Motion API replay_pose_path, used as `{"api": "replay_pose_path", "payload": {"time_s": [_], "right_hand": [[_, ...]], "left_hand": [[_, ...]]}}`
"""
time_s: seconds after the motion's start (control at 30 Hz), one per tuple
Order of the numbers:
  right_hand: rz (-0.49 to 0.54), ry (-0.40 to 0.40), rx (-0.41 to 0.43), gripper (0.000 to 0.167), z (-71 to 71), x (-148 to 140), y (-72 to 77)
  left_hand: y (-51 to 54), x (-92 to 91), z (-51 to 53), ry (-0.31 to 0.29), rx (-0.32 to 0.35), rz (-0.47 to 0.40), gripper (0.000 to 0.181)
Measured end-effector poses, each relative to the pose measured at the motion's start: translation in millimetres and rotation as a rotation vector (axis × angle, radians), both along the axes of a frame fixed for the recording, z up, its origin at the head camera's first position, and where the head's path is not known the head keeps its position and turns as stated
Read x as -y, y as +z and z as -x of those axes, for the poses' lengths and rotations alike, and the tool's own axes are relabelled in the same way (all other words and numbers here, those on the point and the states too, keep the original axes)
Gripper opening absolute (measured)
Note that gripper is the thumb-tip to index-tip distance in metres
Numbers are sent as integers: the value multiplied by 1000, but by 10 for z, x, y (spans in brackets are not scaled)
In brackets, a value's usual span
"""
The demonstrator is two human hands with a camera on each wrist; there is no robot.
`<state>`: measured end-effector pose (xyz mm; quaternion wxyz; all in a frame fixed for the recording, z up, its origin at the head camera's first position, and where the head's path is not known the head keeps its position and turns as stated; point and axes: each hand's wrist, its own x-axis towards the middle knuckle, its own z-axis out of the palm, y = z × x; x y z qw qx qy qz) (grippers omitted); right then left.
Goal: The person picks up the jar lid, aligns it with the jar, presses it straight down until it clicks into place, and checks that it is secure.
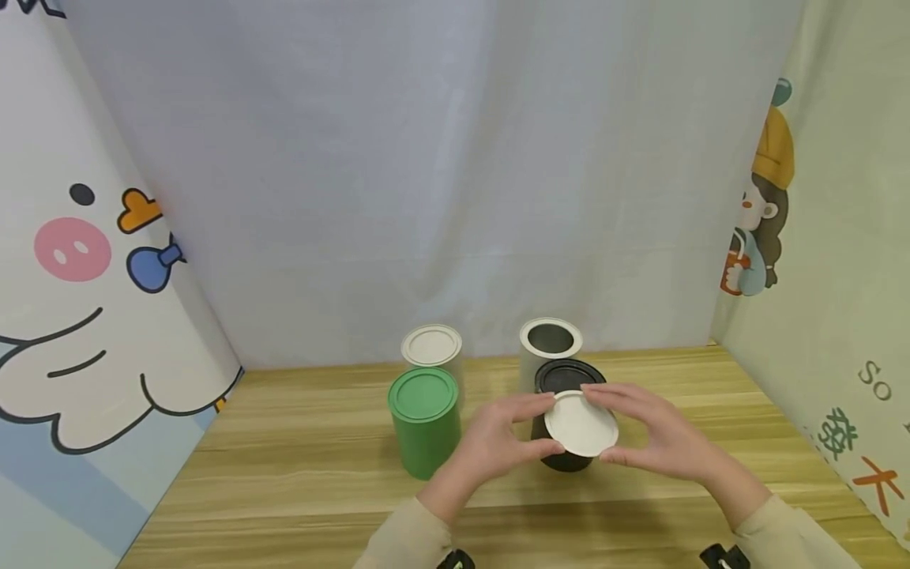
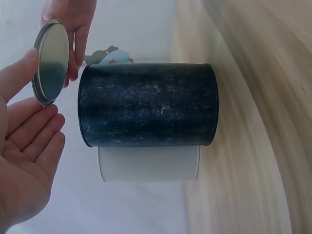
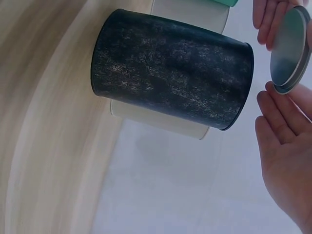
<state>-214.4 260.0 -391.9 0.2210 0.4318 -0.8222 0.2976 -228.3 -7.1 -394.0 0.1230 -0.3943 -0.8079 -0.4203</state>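
A round white lid [image 1: 581,424] is pinched at its edges by both hands, above and in front of the black can [image 1: 566,462]. My left hand [image 1: 494,442] grips its left edge between thumb and fingertips. On the right edge, my right hand [image 1: 654,431] does the same. Both wrist views show the bare metal underside of the lid [image 2: 54,63], held apart from the black can [image 3: 170,68]. Behind the black can stands a white can [image 1: 550,325] with its top open and a dark inside.
To the left, a green can [image 1: 425,435] with a green lid stands before a white can [image 1: 431,346] with its lid on. All stand on a wood-grain table [image 1: 298,458]. A pale cloth [image 1: 398,174] hangs behind, with printed sheets [image 1: 839,261] at both sides.
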Motion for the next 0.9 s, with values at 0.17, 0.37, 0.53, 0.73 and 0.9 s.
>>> {"api": "replay_pose_path", "payload": {"time_s": [0.17, 0.37, 0.53, 0.73, 0.9], "right_hand": [[33, -44, 25, 74, 92, 12, 22], [43, -141, 41, 62, 200, 38, 62], [45, -199, 78, 56, 297, 60, 81], [64, -253, 173, 50, 428, 75, 106], [74, -311, 239, 45, 584, 71, 141]], "left_hand": [[18, -12, 75, 60, 71, -23, 53], [36, -57, 194, 138, 97, -52, 52], [43, -101, 299, 197, 120, -57, 51], [70, -144, 415, 249, 193, -84, 51], [82, -187, 531, 275, 195, -93, 49]]}}
